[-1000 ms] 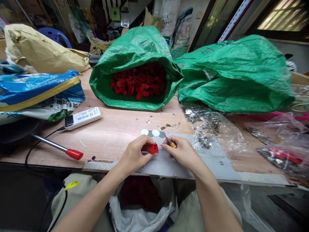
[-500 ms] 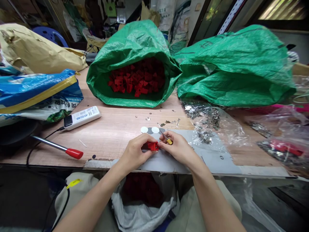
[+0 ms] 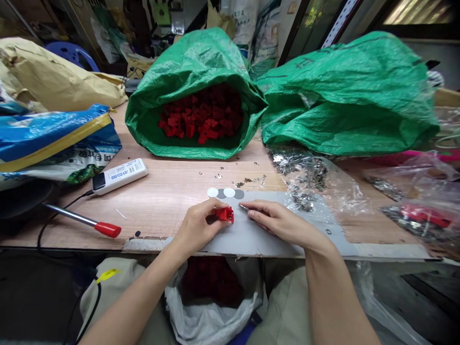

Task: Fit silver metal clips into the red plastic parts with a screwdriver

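Between the thumb and fingers of my left hand (image 3: pixel 196 223) is a small red plastic block (image 3: pixel 224 214) with a hollow, dark-looking end facing right. It is held just over the grey sheet on the table. To its right, my right hand (image 3: pixel 275 219) is closed around a small screwdriver-like tool (image 3: pixel 243 207); only its thin metal tip shows, pointing left, and its handle is hidden in the palm. A gap separates the tip from the block. Just beyond my hands lie white and grey discs (image 3: pixel 229 192) in a row.
An open green sack (image 3: pixel 194 151) full of red blocks stands ahead, with another green sack (image 3: pixel 352 110) at right. Small metal pieces (image 3: pixel 247 180) lie scattered near clear plastic bags (image 3: pixel 305 191). At left are a white device (image 3: pixel 120 176) and a red-tipped lever (image 3: pixel 108 229). Below hangs a white sack (image 3: pixel 212 326).
My right hand has drawn away to the right from the red block and turned flatter, so the tool's yellow handle is no longer visible. The left hand keeps its hold on the block.
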Demonstrator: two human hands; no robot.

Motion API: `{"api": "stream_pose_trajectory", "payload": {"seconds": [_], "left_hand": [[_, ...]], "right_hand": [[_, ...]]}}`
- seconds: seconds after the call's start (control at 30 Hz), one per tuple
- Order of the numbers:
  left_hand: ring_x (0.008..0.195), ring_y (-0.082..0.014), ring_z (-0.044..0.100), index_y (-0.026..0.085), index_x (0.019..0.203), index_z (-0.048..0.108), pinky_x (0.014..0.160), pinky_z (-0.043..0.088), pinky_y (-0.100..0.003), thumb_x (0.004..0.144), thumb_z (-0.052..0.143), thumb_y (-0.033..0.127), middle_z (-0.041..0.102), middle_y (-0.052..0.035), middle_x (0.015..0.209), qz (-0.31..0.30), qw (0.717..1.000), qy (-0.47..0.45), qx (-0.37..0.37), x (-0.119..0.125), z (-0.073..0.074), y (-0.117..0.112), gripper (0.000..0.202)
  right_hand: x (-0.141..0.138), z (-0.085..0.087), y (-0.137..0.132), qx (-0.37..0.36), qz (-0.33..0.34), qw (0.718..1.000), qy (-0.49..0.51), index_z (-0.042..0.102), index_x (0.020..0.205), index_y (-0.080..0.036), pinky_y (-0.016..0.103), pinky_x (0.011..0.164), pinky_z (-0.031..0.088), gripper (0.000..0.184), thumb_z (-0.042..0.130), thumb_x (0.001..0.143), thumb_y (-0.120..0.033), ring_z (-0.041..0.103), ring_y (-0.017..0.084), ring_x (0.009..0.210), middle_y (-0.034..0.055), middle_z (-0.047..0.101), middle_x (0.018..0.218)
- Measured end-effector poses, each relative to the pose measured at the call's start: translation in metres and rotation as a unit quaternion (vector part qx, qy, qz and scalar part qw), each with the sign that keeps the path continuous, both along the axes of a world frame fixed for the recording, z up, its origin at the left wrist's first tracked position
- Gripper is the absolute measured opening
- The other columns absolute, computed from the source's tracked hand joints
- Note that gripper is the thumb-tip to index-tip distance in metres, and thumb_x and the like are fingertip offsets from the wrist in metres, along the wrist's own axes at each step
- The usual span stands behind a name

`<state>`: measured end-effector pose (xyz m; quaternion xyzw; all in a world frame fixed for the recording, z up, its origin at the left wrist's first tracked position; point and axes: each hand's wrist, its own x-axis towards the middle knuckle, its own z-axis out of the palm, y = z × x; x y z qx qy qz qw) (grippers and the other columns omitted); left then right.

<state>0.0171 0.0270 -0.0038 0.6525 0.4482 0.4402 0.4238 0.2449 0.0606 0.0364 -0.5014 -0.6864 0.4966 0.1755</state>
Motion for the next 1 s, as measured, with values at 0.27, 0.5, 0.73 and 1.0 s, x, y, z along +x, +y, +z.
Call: {"api": "stream_pose_trajectory", "payload": {"seconds": [0.27, 0.5, 0.73, 1.0], "left_hand": [[0.094, -0.0225, 0.074, 0.018, 0.098, 0.068, 0.086, 0.061, -0.035, 0.076, 0.077, 0.021, 0.076, -0.0063, 0.102, 0.009, 0.999, -0.038, -0.034, 0.002, -0.003, 0.001, 0.024], [0.095, -0.0229, 0.074, 0.017, 0.101, 0.07, 0.09, 0.06, -0.036, 0.076, 0.078, 0.02, 0.077, -0.0065, 0.103, 0.007, 0.998, -0.037, -0.043, 0.001, -0.005, 0.001, 0.027], [0.096, -0.0229, 0.074, 0.017, 0.099, 0.069, 0.089, 0.06, -0.036, 0.076, 0.078, 0.021, 0.077, -0.0063, 0.103, 0.003, 0.998, -0.041, -0.05, 0.001, -0.005, 0.001, 0.025], [0.098, -0.0232, 0.073, 0.018, 0.095, 0.065, 0.089, 0.059, -0.035, 0.077, 0.077, 0.022, 0.075, -0.0067, 0.105, -0.01, 0.998, -0.035, -0.06, 0.001, -0.003, 0.001, 0.021]], "right_hand": [[-0.003, -0.001, 0.0, -0.093, 0.027, 0.995, 0.03, 0.07, 0.11, -0.015, 0.019, 0.039, 0.03, 0.038, 0.061, 0.085, -0.042, 0.039, 0.006, 0.041, 0.0007, 0.066, 0.069], [-0.006, -0.004, 0.002, -0.089, 0.026, 0.995, 0.034, 0.071, 0.101, -0.015, 0.019, 0.037, 0.03, 0.032, 0.062, 0.083, -0.04, 0.039, 0.006, 0.039, 0.002, 0.068, 0.066], [-0.008, -0.004, 0.001, -0.067, 0.025, 0.997, 0.028, 0.073, 0.097, -0.015, 0.019, 0.037, 0.03, 0.027, 0.06, 0.084, -0.036, 0.039, 0.007, 0.041, 0.0018, 0.067, 0.064], [-0.012, -0.005, 0.002, -0.064, 0.027, 0.997, 0.023, 0.073, 0.088, -0.016, 0.02, 0.037, 0.031, 0.024, 0.061, 0.084, -0.036, 0.04, 0.007, 0.04, 0.0003, 0.065, 0.061]]}}
